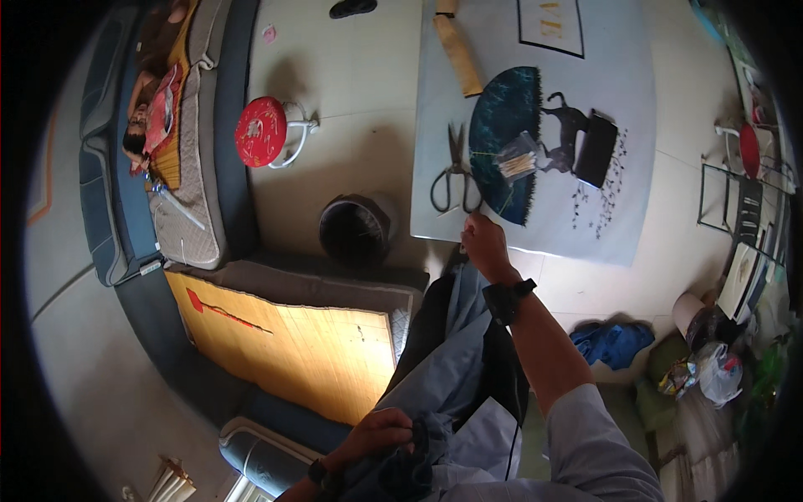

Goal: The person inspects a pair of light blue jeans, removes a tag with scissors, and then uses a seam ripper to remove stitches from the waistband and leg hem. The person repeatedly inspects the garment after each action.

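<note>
My left hand (381, 432) is closed on a bunched dark blue cloth (410, 456) at my lap, low in the view. Grey-blue fabric (464, 360) spreads over my legs. At the table's near edge my right hand (487, 247) has its fingers curled in a pinch; what they hold, if anything, is too small to make out. Just beyond it, black-handled scissors (456, 171) lie with their blades pointing away. To their right is a dark teal half-round mat (506, 109) with a clear bag of cotton swabs (517, 166) on it.
The table's pale cover (619, 50) also bears a black flat case (596, 151). Left stand a dark bin (358, 230) and a red-topped stool (261, 132). A person (150, 121) lies on the sofa. Blue clothing (613, 341) and a plastic bag (719, 376) are at right.
</note>
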`<state>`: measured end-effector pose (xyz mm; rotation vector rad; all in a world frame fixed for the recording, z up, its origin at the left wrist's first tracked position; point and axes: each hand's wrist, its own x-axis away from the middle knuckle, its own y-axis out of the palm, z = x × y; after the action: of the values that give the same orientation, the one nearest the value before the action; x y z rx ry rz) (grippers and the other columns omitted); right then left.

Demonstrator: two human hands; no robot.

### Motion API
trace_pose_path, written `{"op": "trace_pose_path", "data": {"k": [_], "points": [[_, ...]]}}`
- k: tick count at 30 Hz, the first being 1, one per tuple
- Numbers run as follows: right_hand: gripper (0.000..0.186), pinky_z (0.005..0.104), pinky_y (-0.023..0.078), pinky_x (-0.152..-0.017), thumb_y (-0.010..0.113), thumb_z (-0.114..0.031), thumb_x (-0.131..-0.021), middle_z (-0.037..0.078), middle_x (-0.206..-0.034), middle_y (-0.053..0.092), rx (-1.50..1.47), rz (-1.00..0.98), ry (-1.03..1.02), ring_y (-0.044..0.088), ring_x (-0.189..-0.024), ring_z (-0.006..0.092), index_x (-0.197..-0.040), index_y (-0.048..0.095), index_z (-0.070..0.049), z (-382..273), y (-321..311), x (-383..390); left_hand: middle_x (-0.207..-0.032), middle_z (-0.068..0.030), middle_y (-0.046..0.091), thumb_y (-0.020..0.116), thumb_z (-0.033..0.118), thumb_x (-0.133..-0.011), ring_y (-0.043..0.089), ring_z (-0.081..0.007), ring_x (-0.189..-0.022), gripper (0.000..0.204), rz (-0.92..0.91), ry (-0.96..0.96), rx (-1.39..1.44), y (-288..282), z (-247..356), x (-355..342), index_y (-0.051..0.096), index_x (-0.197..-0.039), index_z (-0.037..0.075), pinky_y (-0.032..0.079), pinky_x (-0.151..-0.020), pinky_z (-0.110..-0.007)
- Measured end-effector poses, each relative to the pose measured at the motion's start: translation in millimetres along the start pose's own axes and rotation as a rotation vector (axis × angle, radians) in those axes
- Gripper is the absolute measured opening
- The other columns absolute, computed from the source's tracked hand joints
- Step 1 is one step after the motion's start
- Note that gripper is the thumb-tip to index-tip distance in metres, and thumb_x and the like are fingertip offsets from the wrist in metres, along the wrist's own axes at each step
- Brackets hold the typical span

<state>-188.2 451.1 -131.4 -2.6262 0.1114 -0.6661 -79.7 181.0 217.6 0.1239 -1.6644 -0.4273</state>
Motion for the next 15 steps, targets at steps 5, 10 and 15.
{"op": "trace_pose_path", "data": {"k": [5,10,15], "points": [[0.010,0.0326,0.052,-0.061,0.061,-0.005,-0.094,0.006,-0.080,0.067,-0.262,-0.110,-0.029,0.065,-0.068,0.0146,-0.102,0.066,-0.004,-33.2,-70.9,41.4,-0.098,-0.0118,0.074,0.066,0.004,-0.097,0.072,-0.0193,-0.095,0.013,-0.055,0.063,-0.142,20.8,5.7,5.9,0.063,-0.109,0.001,0.056,-0.091,-0.033],[0.033,0.0293,0.053,-0.062,0.059,-0.006,-0.100,0.007,-0.097,0.070,-0.677,-0.208,0.137,0.067,-0.072,0.0131,-0.133,0.059,-0.007,-97.8,-155.0,95.4,-0.096,-0.0061,0.073,0.067,0.009,-0.099,0.069,-0.0132,-0.089,0.011,-0.115,0.179,-0.270,56.9,23.0,27.6,0.065,-0.107,0.003,0.053,-0.081,-0.028],[0.052,0.0283,0.056,-0.061,0.058,-0.004,-0.100,0.013,-0.102,0.070,-0.775,-0.160,0.201,0.071,-0.074,0.0158,-0.151,0.047,-0.006,-172.6,-239.2,170.5,-0.096,-0.0080,0.070,0.063,0.009,-0.102,0.069,-0.0155,-0.089,0.010,-0.205,0.291,-0.219,95.8,38.8,56.4,0.062,-0.109,0.002,0.055,-0.082,-0.031]]}}
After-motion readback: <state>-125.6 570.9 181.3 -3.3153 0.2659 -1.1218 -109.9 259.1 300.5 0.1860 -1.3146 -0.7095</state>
